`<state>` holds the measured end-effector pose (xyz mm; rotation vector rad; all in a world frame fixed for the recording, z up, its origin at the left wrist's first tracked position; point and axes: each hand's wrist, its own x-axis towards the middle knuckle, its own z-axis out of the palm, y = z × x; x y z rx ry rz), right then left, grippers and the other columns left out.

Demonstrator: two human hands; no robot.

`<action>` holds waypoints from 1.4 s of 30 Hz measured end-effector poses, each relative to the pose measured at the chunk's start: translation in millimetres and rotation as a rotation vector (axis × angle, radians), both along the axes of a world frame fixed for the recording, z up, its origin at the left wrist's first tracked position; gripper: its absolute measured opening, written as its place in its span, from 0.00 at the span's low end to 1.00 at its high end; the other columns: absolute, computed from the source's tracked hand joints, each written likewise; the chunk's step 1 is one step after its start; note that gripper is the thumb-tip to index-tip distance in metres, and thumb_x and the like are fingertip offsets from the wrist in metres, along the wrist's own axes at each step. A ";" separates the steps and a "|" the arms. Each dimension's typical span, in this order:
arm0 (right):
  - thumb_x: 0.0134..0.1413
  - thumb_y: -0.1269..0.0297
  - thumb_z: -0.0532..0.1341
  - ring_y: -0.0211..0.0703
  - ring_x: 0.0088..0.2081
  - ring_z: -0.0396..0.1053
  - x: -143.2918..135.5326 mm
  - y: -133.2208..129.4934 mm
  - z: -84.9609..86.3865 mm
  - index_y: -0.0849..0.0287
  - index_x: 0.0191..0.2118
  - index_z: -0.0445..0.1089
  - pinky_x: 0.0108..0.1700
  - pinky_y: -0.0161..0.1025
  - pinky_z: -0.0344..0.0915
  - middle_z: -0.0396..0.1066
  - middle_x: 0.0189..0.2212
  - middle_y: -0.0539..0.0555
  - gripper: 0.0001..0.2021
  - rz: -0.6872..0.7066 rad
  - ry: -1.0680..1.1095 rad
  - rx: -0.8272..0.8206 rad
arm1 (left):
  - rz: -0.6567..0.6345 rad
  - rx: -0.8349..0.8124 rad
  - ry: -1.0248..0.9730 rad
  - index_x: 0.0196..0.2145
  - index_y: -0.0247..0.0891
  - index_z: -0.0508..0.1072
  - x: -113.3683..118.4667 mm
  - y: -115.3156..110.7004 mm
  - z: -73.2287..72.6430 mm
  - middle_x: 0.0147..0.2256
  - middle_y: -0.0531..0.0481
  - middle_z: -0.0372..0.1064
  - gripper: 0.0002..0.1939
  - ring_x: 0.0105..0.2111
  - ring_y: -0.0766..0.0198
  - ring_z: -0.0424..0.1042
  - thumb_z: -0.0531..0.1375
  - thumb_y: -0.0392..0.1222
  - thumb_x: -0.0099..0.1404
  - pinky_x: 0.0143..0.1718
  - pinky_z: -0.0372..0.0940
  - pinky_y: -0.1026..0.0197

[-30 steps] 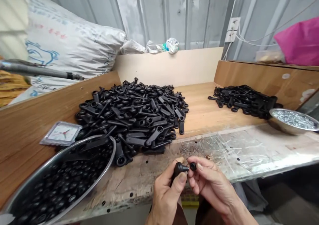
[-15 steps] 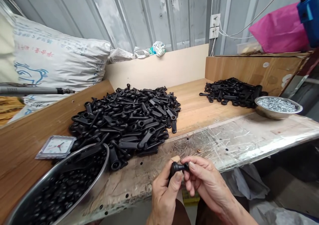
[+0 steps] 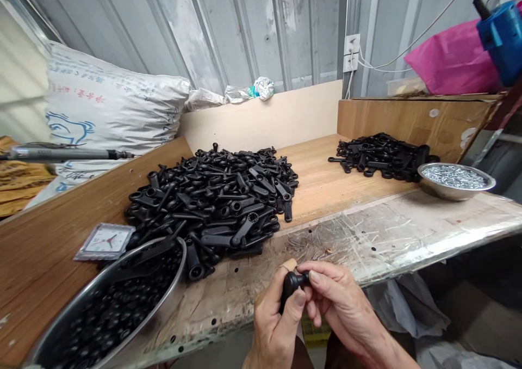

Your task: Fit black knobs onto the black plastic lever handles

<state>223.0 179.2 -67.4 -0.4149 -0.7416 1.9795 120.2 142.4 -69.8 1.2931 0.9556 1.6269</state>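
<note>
Our left hand (image 3: 276,321) grips a black handle (image 3: 287,288) at the near edge of the bench (image 3: 350,225), while our right hand (image 3: 346,302) pinches its narrow end (our fingertips mostly hide that spot). Beyond our left lie a heap (image 3: 216,197) of handles, a clock (image 3: 106,241) and a tub (image 3: 173,294) of small black pieces; rightward, a smaller pile (image 3: 383,157) and a bowl (image 3: 442,190) of metal bits.

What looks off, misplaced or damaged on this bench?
Long black pieces lie at the far end of the metal bowl, by its small round parts, perhaps slid off the pile beside it. The bench's front covering looks scuffed. Nothing odd shows on the black part in the left hand, though fingers hide some.
</note>
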 end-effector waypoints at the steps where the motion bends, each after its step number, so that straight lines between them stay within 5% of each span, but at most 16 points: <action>1: 0.38 0.61 0.69 0.32 0.14 0.63 0.0 0.3 0.0 0.64 0.31 0.75 0.14 0.25 0.60 0.67 0.16 0.52 0.12 -0.001 -0.006 0.002 | 0.019 0.019 0.011 0.43 0.40 0.69 0.4 0.1 -1.4 0.20 0.55 0.64 0.15 0.20 0.70 0.65 0.58 0.49 0.62 0.26 0.62 0.70; 10: 0.36 0.61 0.70 0.30 0.13 0.60 1.3 3.2 -1.1 0.65 0.27 0.75 0.12 0.23 0.57 0.65 0.13 0.51 0.12 -0.047 -0.057 0.015 | 0.069 0.077 0.227 0.49 0.38 0.65 -6.4 -1.0 -7.2 0.24 0.54 0.68 0.17 0.27 0.70 0.68 0.55 0.46 0.64 0.31 0.63 0.71; 15: 0.37 0.60 0.69 0.31 0.12 0.60 -1.7 2.5 -0.3 0.65 0.27 0.74 0.11 0.23 0.57 0.64 0.13 0.50 0.12 -0.025 -0.016 -0.006 | 0.063 0.126 0.176 0.50 0.40 0.63 -4.6 0.2 -12.1 0.23 0.56 0.66 0.16 0.23 0.72 0.67 0.53 0.45 0.66 0.29 0.62 0.72; 21: 0.38 0.60 0.69 0.30 0.12 0.59 0.6 2.3 -4.1 0.66 0.27 0.73 0.11 0.22 0.57 0.64 0.13 0.50 0.13 -0.082 -0.074 -0.047 | 0.139 0.232 0.596 0.56 0.42 0.54 -12.1 4.4 -9.1 0.32 0.53 0.69 0.20 0.32 0.71 0.69 0.52 0.37 0.67 0.35 0.63 0.74; 27: 0.35 0.56 0.69 0.29 0.10 0.56 3.7 1.5 -5.8 0.67 0.25 0.70 0.09 0.22 0.52 0.60 0.11 0.47 0.17 -0.017 -0.159 -0.122 | 0.147 0.335 0.738 0.56 0.40 0.52 -16.0 6.9 -15.2 0.28 0.56 0.67 0.19 0.26 0.74 0.67 0.47 0.45 0.69 0.33 0.63 0.75; 32: 0.36 0.51 0.66 0.28 0.10 0.54 3.8 9.8 -10.0 0.64 0.23 0.65 0.09 0.24 0.49 0.58 0.12 0.45 0.19 0.008 -0.261 -0.110 | 0.169 0.229 0.829 0.55 0.36 0.52 -20.2 10.7 -25.3 0.30 0.53 0.68 0.21 0.27 0.72 0.69 0.44 0.48 0.69 0.30 0.64 0.72; 35: 0.41 0.50 0.61 0.32 0.12 0.55 17.2 27.7 -10.3 0.62 0.19 0.64 0.12 0.27 0.51 0.58 0.12 0.47 0.18 0.030 -0.659 0.160 | 0.134 0.092 0.992 0.53 0.31 0.57 -23.7 20.7 -23.3 0.34 0.46 0.70 0.23 0.32 0.62 0.71 0.45 0.49 0.67 0.32 0.67 0.65; 40: 0.51 0.57 0.52 0.46 0.33 0.69 43.0 58.4 6.9 0.56 0.34 0.73 0.33 0.36 0.62 0.72 0.30 0.54 0.14 -0.286 -1.334 0.893 | 0.067 -0.219 1.339 0.53 0.26 0.60 -19.4 45.8 -3.6 0.35 0.35 0.68 0.28 0.36 0.41 0.69 0.53 0.35 0.53 0.37 0.64 0.41; 42: 0.53 0.60 0.51 0.44 0.32 0.69 43.0 62.6 9.3 0.56 0.34 0.73 0.33 0.35 0.61 0.73 0.30 0.54 0.14 -0.170 -1.399 1.050 | -0.015 -0.290 1.442 0.54 0.23 0.58 -15.4 52.5 3.5 0.34 0.34 0.68 0.30 0.36 0.42 0.69 0.52 0.30 0.51 0.37 0.64 0.40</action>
